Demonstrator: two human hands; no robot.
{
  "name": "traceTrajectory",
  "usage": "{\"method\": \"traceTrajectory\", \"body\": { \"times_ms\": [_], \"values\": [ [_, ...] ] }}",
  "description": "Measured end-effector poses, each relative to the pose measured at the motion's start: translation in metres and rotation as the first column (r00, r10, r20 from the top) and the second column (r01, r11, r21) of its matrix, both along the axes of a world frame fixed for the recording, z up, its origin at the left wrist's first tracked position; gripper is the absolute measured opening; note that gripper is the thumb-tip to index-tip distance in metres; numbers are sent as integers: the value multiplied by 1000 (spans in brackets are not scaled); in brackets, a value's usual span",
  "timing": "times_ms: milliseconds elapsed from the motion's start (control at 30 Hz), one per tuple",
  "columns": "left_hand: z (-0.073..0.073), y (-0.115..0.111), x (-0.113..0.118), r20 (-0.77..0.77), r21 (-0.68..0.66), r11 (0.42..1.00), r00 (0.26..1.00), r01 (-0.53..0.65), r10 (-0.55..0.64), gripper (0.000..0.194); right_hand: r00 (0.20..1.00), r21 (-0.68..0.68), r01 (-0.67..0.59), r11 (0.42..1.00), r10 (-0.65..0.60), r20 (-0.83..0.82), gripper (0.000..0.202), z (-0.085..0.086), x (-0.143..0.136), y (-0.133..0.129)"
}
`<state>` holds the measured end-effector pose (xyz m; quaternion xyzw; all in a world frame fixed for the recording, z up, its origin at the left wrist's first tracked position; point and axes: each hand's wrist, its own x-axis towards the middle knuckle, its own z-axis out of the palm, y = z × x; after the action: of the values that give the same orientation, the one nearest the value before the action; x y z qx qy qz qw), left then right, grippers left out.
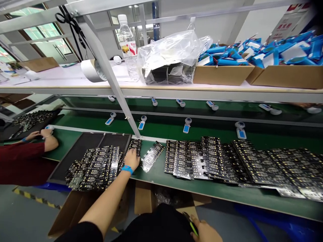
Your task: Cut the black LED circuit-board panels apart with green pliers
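1. The right hand (207, 232) is nearest, its fingers closed round a green-handled tool (193, 229).
2. Under the worktop (157, 177), an open cardboard box (143, 198) holds crumpled clear plastic.
3. The left hand (132, 159) reaches onto circuit boards (97, 168) heaped in a black tray (67, 159); whether its fingers pinch one, I cannot tell.
4. Each board looks light, stiff and fairly smooth, its small parts easily knocked; the edges seem the best hold.
5. A loose panel (152, 156) lies right of the tray, overlapping rows (212, 158) beyond it.
6. On the shelf (126, 88), two cartons (224, 76) brim with blue packs (294, 50) beside a clear bag (174, 50) of dark sheets.
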<state>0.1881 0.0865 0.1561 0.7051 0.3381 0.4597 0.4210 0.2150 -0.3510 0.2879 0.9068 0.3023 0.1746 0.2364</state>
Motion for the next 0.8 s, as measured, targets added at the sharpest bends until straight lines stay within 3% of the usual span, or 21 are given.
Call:
{"method": "traceTrajectory", "body": {
  "times_ms": [67, 167, 233, 333, 433, 533, 667, 800],
  "values": [
    [19, -17, 22, -49, 90, 993, 997, 69, -65, 50, 1000, 14, 1, 1000, -1, -15, 54, -2, 2, -2],
    [42, -41, 45, -127, 115, 985, 985, 129, -114, 49, 1000, 37, 7, 999, -7, -16, 55, -4, 4, -3],
    [53, -50, 49, -154, 96, 986, 981, 137, -122, 47, 1000, 53, 4, 999, -3, -16, 56, -4, 4, -4],
    [58, -54, 37, -145, 72, 988, 981, 138, -127, 40, 999, 92, -25, 995, 28, -33, 57, 1, 1, -5],
    [49, -57, 5, -100, 63, 988, 985, 144, -137, 38, 993, 160, -84, 984, 96, -68, 53, 10, -10, -4],
    [28, -69, -42, -33, 93, 982, 987, 162, -160, 42, 972, 281, -195, 940, 224, -76, 55, 24, -34, 5],
    [2, -105, -111, 39, 229, 936, 958, 268, -284, 40, 885, 436, -417, 798, 466, -7, 57, 44, -77, 30],
    [-11, -145, -161, 89, 324, 882, 918, 341, -387, 40, 835, 401, -506, 764, 550, 5, 55, 60, -104, 51]
  ]
}}
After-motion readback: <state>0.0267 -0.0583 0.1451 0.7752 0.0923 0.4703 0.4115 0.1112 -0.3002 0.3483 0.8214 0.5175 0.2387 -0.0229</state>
